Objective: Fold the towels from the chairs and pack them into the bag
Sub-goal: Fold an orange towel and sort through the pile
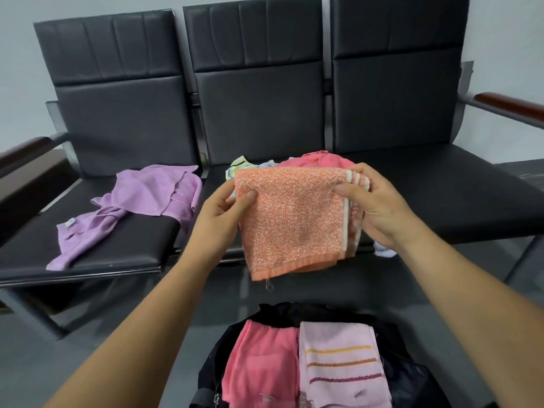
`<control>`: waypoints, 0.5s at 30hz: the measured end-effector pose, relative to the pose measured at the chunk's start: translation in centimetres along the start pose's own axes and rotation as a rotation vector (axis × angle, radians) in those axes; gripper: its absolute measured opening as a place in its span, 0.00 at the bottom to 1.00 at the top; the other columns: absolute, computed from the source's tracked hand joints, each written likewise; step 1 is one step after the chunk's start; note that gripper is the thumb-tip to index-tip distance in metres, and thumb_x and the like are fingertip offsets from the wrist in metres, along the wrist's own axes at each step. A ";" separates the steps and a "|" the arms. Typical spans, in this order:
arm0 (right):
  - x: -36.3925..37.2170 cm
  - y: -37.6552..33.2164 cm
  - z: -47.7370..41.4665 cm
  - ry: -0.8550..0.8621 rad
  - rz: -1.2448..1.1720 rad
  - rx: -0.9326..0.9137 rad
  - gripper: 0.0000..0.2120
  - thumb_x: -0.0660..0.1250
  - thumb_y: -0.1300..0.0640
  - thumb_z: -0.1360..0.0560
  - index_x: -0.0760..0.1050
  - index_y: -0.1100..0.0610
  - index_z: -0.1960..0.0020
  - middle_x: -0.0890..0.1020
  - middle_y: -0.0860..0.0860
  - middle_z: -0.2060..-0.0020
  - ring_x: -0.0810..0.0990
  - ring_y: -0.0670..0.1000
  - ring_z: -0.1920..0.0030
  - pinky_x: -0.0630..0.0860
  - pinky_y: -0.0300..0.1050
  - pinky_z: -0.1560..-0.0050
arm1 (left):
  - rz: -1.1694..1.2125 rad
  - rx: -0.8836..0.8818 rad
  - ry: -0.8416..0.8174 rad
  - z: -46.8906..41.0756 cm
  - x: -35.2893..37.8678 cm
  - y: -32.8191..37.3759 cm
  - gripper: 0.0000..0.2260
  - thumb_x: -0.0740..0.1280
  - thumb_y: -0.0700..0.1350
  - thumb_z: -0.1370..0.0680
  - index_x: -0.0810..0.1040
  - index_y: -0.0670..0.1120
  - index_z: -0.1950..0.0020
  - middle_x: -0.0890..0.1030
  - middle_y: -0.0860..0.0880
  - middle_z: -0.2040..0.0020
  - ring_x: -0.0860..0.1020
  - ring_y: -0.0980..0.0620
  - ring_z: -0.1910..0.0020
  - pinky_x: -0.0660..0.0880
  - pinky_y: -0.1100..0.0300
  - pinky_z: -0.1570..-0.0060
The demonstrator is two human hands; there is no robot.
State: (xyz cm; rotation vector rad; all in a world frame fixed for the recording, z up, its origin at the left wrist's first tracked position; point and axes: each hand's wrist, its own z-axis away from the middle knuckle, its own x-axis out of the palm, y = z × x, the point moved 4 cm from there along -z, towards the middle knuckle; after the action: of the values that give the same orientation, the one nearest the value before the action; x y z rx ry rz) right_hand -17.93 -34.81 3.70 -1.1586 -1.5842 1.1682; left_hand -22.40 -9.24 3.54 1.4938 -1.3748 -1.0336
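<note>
Here the orange towel (291,219) hung folded in the air before the middle chair (259,113), above the bag (412,378). The left hand (226,213) pinched its upper left corner; the right hand (379,204) gripped the doubled right edge. Folding was judged mid-step. The next move likely called for another fold, then lowering it beside the pink towel (259,366) and striped towel (341,363) already packed. The purple towel (132,207) awaited.

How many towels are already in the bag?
2: a coral towel on the left side of the black bag, a pale striped towel beside it on the right. Others may lie hidden underneath.
</note>
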 end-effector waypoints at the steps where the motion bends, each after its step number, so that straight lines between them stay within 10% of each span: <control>1: 0.3 0.2 0.2 -0.008 -0.074 0.040 0.07 0.72 0.62 0.25 0.76 0.57 0.49 0.85 0.52 0.56 0.85 0.52 0.54 0.83 0.48 0.50 | 0.006 -0.023 0.004 0.1 0.3 -0.3 0.11 0.64 0.43 0.17 0.78 0.47 0.35 0.86 0.54 0.54 0.84 0.58 0.54 0.78 0.65 0.58; 7: -0.3 3.2 1.8 0.000 -0.329 0.414 0.17 0.70 0.48 0.24 0.81 0.58 0.41 0.87 0.57 0.49 0.86 0.56 0.49 0.80 0.55 0.45 | 0.155 -0.222 0.013 0.3 1.7 -3.1 0.12 0.64 0.50 0.17 0.76 0.56 0.33 0.85 0.52 0.45 0.84 0.52 0.48 0.81 0.54 0.52; 15: -2.9 12.9 7.2 0.064 -0.255 0.814 0.28 0.74 0.63 0.31 0.75 0.66 0.32 0.81 0.64 0.37 0.81 0.64 0.39 0.77 0.64 0.37 | 0.073 -0.616 -0.225 3.7 4.1 -11.1 0.23 0.64 0.33 0.20 0.68 0.56 0.31 0.79 0.46 0.36 0.81 0.45 0.42 0.81 0.47 0.51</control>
State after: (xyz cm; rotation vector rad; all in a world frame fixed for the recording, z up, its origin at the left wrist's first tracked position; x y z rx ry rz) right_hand -21.65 -37.22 -10.67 -0.4386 -0.9924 1.3845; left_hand -22.21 -12.99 -8.29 0.8865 -1.1017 -1.4475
